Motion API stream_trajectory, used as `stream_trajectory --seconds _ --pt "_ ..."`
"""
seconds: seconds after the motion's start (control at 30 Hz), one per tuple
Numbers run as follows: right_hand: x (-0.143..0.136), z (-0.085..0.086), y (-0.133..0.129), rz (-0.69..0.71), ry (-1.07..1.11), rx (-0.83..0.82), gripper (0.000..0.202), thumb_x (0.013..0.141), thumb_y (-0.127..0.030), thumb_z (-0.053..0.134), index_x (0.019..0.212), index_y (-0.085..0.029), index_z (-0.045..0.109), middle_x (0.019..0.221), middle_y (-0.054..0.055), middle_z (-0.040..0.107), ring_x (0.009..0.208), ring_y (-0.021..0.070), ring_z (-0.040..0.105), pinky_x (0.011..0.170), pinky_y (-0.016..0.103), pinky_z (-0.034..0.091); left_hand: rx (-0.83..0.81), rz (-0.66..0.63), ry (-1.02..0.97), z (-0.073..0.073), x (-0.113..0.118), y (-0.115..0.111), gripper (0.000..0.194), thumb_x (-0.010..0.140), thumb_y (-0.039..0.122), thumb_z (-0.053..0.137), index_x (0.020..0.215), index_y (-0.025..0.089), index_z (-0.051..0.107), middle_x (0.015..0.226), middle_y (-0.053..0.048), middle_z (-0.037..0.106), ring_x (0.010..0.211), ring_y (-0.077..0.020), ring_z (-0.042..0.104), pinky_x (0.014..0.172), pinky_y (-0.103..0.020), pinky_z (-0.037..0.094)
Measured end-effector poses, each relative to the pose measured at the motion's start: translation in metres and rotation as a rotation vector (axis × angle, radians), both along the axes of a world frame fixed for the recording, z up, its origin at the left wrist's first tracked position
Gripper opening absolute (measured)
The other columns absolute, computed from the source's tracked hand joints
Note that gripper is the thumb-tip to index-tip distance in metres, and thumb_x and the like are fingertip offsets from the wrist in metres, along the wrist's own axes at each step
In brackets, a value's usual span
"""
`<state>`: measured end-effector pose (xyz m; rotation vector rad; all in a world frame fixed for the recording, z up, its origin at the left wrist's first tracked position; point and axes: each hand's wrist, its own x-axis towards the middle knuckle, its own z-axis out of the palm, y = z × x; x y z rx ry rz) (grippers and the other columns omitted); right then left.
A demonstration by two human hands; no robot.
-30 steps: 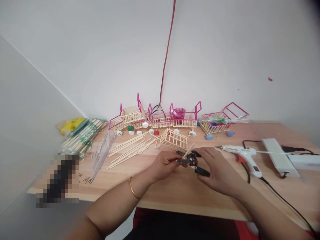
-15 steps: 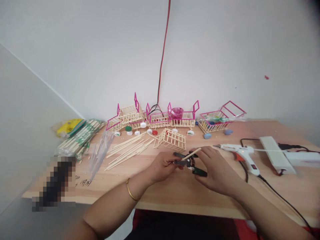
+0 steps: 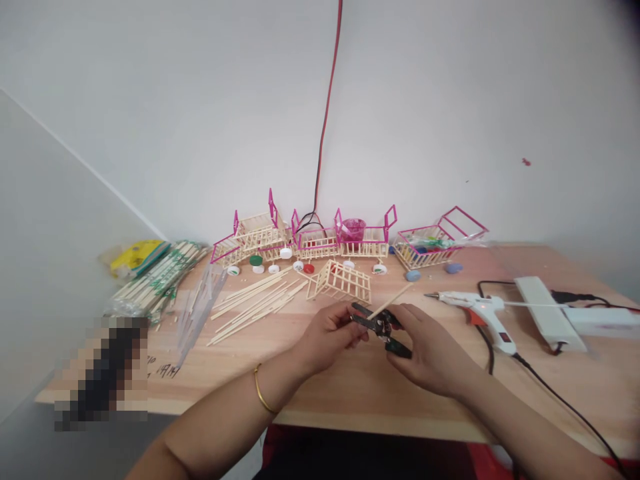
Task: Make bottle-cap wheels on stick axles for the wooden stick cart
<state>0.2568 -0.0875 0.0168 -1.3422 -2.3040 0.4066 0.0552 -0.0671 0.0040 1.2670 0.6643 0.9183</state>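
My right hand (image 3: 425, 347) grips the dark handles of a pair of wire-stripper pliers (image 3: 383, 328), which are spread apart. The jaws point left, towards my left hand (image 3: 333, 337). A thin wooden stick (image 3: 393, 301) lies between the jaws and slants up to the right past them. My left fingers are pinched at the stick's lower end beside the jaws; that end is partly hidden. Just beyond my hands a small bare stick frame (image 3: 345, 281) rests on the table (image 3: 240, 387). Loose wooden sticks (image 3: 257, 303) are spread to its left.
Stick carts with magenta trim (image 3: 315, 247) and bottle-cap wheels line the wall, one holding a magenta cup (image 3: 353, 230). At right lie a glue gun (image 3: 493, 313), its cable and a white power strip (image 3: 547, 313). Bagged sticks (image 3: 160, 277) and a yellow packet (image 3: 137, 257) sit at left.
The stick has shifted up and to the right through the jaws, so more of it sticks out beyond the pliers. Both hands stay nearly in place; the view has tilted slightly.
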Motion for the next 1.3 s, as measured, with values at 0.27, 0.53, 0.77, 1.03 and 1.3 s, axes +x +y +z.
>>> stream_trajectory --seconds 0.27,0.53,0.77,1.03,1.3 --pt "-0.004 0.004 0.0 0.015 0.046 -0.006 0.043 0.065 -0.012 0.055 0.106 -0.021 0.046 0.102 0.008 0.054 0.096 0.0253 0.049 0.083 0.039 0.041 -0.187 0.017 -0.093 0.006 0.003 -0.001 0.031 0.071 0.039 0.072 0.073 0.013 0.056 0.06 0.001 0.056 0.049 -0.0048 0.041 0.049 -0.02 0.026" --pt "-0.004 0.006 0.0 0.041 0.016 -0.028 0.047 0.063 -0.011 0.055 0.108 -0.022 0.046 0.105 0.008 0.053 0.099 0.0256 0.049 0.085 0.04 0.04 -0.292 -0.042 -0.043 0.005 0.0 0.0 0.033 0.067 0.039 0.075 0.077 0.013 0.057 0.058 0.002 0.054 0.047 -0.004 0.038 0.047 -0.02 0.021" --pt "-0.004 0.006 -0.004 0.031 0.037 -0.028 0.046 0.064 -0.011 0.054 0.107 -0.022 0.046 0.102 0.007 0.055 0.095 0.0248 0.049 0.082 0.038 0.041 -0.305 -0.066 -0.069 0.004 0.001 -0.002 0.036 0.066 0.041 0.076 0.077 0.013 0.054 0.058 0.003 0.051 0.049 -0.0047 0.039 0.047 -0.02 0.02" --pt "-0.004 0.002 -0.002 0.004 0.042 -0.139 0.028 0.067 -0.015 0.053 0.093 -0.021 0.048 0.089 0.005 0.057 0.083 0.0224 0.053 0.072 0.034 0.042 -0.302 -0.074 -0.07 0.001 0.003 0.0 0.036 0.069 0.043 0.072 0.078 0.015 0.051 0.057 0.005 0.049 0.045 -0.0034 0.034 0.045 -0.02 0.02" --pt "-0.011 0.001 -0.002 -0.067 0.059 -0.162 0.025 0.067 -0.015 0.051 0.091 -0.021 0.047 0.086 0.004 0.057 0.079 0.0218 0.054 0.069 0.034 0.041 -0.069 0.012 0.006 -0.005 0.002 0.002 0.036 0.076 0.046 0.067 0.083 0.013 0.055 0.063 0.003 0.05 0.051 -0.0045 0.038 0.05 -0.019 0.028"
